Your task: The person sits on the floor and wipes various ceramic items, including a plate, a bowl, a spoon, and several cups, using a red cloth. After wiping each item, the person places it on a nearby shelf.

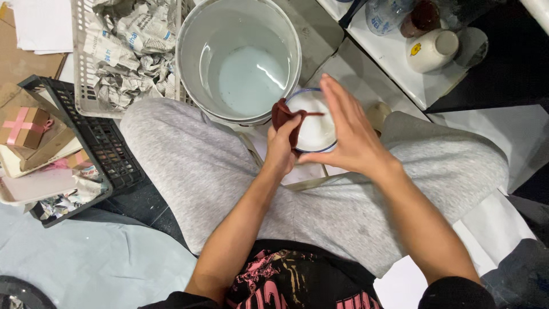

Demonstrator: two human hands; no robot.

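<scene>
Near the middle of the frame you hold a small round bowl (314, 123), white inside with a thin blue rim, its inner surface smooth and pale; it hangs above your lap, just below and to the right of the big bucket. Your right hand (349, 134) cups the bowl from its right side, fingers together and stretched along the rim toward the top of the frame, thumb tucked under the near edge. Your left hand (281, 150) comes in from the lower left and pinches a dark red cloth (284, 117) between thumb and fingers; the cloth drapes over the bowl's left rim, with a thin strand reaching across the white inside. The two hands almost meet at the bowl's near edge. The grey-white bucket (240, 57) sits at upper centre, holding shallow milky water, its wall touching your left knee in grey trousers (189, 154). At upper left a white basket (83, 68) holds crumpled newspaper (128, 46), and below it a black crate (103, 143) lies beside a small brown gift box (23, 127) with a pink ribbon. At upper right a cream jar (432, 50) stands on a white shelf (394, 63).
</scene>
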